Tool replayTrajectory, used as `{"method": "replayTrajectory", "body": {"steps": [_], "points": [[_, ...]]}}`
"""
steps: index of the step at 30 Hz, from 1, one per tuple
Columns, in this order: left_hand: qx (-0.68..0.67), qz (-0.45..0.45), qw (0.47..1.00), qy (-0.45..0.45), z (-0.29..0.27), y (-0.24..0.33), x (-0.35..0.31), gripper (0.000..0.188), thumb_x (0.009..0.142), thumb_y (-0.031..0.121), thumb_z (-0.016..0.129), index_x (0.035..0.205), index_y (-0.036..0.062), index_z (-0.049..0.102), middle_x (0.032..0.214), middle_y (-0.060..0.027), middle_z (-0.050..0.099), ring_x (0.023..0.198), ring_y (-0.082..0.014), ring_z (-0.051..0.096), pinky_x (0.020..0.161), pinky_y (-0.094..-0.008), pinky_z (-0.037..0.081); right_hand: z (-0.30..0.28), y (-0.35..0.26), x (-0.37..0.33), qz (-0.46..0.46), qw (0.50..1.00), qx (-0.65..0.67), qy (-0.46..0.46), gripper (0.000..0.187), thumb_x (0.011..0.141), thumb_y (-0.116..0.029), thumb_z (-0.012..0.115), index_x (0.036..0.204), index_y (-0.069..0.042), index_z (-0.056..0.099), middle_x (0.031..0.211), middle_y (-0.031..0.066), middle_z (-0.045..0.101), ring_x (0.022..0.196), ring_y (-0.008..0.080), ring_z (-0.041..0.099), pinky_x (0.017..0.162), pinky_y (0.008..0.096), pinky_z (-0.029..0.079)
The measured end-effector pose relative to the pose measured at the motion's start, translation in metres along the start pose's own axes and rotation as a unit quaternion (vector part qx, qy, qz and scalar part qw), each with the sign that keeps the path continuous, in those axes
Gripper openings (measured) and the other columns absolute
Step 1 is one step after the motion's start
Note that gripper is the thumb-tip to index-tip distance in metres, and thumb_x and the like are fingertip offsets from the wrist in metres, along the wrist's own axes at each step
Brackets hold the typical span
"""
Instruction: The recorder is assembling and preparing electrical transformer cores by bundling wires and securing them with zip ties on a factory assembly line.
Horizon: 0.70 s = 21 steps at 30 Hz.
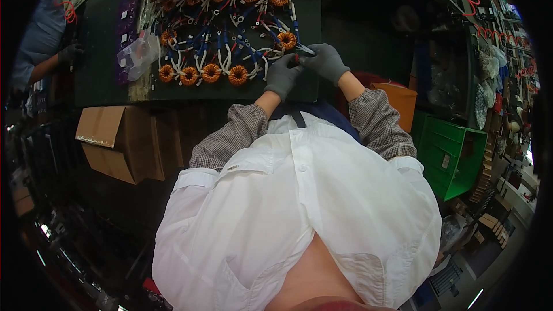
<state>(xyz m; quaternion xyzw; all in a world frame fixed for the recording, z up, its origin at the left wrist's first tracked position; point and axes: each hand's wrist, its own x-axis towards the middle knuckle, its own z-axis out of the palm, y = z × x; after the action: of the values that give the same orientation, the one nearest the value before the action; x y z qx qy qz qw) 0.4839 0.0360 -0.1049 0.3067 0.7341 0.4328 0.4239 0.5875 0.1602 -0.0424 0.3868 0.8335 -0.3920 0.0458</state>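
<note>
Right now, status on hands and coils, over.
Gloved left hand and right hand close together over table; grip unclear. Copper-wound toroidal coil just beyond them. More wired coils crowd leftward.

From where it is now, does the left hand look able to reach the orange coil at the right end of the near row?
Probably yes: the left hand is just right of that orange coil, with only some thin wires between, though it's currently working beside the right hand.

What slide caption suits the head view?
Gloved left hand and right hand close together beside orange ring coils on a table.
</note>
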Motion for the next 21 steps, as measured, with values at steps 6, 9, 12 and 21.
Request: {"method": "replayTrajectory", "body": {"steps": [6, 9, 12, 21], "points": [[0.054, 0.029, 0.998, -0.017, -0.008, 0.018, -0.011, 0.038, 0.078, 0.015, 0.062, 0.115, 0.0081, 0.060, 0.109, -0.0146, 0.063, 0.099, -0.0287, 0.062, 0.086, -0.0344, 0.048, -0.012, 0.014, 0.007, 0.029, 0.995, 0.074, -0.054, 0.027, 0.077, -0.028, 0.068, 0.092, -0.006, 0.070, 0.078, 0.0140, 0.067, 0.071, 0.0260, 0.064, 0.069, 0.0344, 0.048], [0.101, 0.048, 0.994, 0.000, -0.005, 0.012, -0.011, 0.043, 0.077, 0.012, 0.061, 0.120, 0.0076, 0.057, 0.112, -0.0160, 0.062, 0.100, -0.0276, 0.061, 0.086, -0.0318, 0.047, -0.001, 0.015, 0.005, -0.002, 0.996, 0.069, -0.060, 0.027, 0.077, -0.028, 0.068, 0.092, -0.006, 0.069, 0.079, 0.0146, 0.067, 0.071, 0.0276, 0.063, 0.069, 0.0353, 0.049], [0.087, 0.041, 0.995, 0.013, -0.004, 0.007, -0.009, 0.041, 0.079, 0.017, 0.062, 0.118, 0.0079, 0.059, 0.112, -0.0157, 0.062, 0.100, -0.0294, 0.061, 0.085, -0.0339, 0.048, 0.001, 0.007, 0.002, -0.017, 0.999, 0.031, -0.036, 0.028, 0.077, -0.030, 0.068, 0.092, -0.006, 0.069, 0.079, 0.0155, 0.066, 0.073, 0.0297, 0.063, 0.068, 0.0364, 0.049], [0.251, -0.075, 0.964, -0.040, -0.021, 0.022, -0.002, 0.034, 0.080, 0.039, 0.061, 0.096, 0.0091, 0.065, 0.090, -0.0138, 0.066, 0.087, -0.0317, 0.063, 0.074, -0.0404, 0.048, 0.013, -0.002, -0.021, -0.008, 1.000, 0.004, 0.017, 0.037, 0.076, -0.039, 0.069, 0.096, -0.008, 0.066, 0.088, 0.0148, 0.066, 0.079, 0.0316, 0.064, 0.070, 0.0372, 0.049]]}}
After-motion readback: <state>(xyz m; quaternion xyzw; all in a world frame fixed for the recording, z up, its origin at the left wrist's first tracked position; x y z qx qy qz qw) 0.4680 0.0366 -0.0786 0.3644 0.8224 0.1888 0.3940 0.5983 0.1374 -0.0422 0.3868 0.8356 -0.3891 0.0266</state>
